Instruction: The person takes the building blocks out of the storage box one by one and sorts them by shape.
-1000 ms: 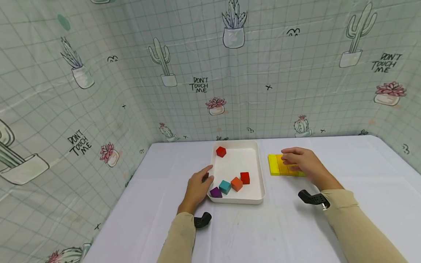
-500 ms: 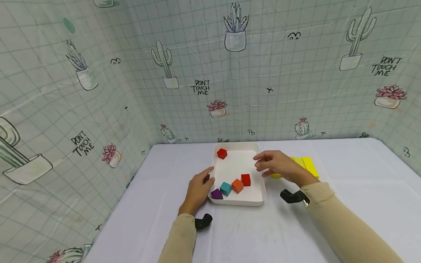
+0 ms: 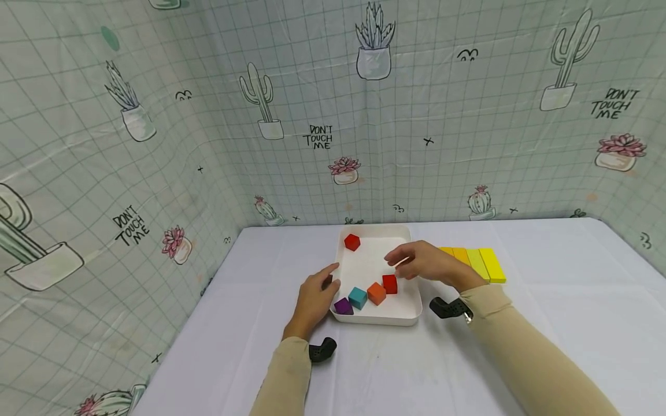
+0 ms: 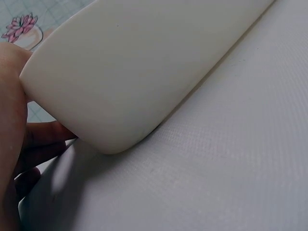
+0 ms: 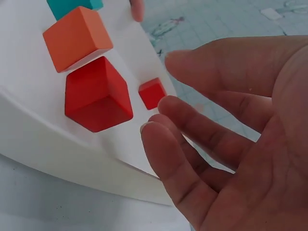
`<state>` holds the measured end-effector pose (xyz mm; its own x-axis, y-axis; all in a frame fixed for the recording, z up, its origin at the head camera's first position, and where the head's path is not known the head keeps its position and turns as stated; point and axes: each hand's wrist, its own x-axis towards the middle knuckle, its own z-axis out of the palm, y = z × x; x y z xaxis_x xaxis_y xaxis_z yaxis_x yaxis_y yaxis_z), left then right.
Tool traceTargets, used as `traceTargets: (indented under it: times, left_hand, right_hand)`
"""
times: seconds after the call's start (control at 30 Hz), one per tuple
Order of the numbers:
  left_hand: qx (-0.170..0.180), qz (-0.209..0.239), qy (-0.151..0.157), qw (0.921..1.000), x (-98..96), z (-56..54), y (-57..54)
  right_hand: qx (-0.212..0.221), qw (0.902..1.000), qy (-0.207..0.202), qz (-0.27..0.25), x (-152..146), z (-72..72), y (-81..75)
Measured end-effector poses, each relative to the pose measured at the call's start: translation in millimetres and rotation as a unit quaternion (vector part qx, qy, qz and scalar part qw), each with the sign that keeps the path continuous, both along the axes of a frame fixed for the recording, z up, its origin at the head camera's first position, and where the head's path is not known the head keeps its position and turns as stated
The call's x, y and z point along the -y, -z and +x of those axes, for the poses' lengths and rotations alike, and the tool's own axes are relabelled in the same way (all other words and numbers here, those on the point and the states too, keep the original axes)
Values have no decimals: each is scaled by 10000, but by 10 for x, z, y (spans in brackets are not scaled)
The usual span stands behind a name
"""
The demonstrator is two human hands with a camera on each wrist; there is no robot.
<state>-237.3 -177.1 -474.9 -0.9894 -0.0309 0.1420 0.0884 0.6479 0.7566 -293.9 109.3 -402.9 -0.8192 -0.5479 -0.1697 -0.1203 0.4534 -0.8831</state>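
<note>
A white tray (image 3: 378, 317) holds several coloured cubes. My left hand (image 3: 311, 300) grips the tray's left rim, its thumb and fingers at the wall; in the left wrist view some of those fingers go behind the tray. Over the tray's right side hovers my right hand (image 3: 424, 263), fingers spread from the thumb and nothing between them. Just below its fingertips sits a red cube (image 3: 389, 283), close by in the right wrist view. Beside it lie an orange cube (image 3: 376, 293), a teal cube (image 3: 357, 297) and a purple cube (image 3: 343, 306). Another red cube (image 3: 352, 242) rests in the far left corner.
Right of the tray, a row of yellow and amber blocks (image 3: 489, 266) lies on the white tablecloth (image 3: 380, 370), partly hidden by my right hand. A cloth printed with cacti (image 3: 406, 127) hangs behind and to the left of the table.
My right hand has moved left from above the yellow blocks to over the tray's right side. The left hand stays at the tray's rim, and the cubes keep their places.
</note>
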Motion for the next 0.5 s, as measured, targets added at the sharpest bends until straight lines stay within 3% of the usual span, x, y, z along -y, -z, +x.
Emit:
traceTargets:
  times: [0.5]
  left_hand:
    - [0,11,8,10000,-11,23,-40]
  right_hand:
    - [-698,9902,-161,1199,165,29,54]
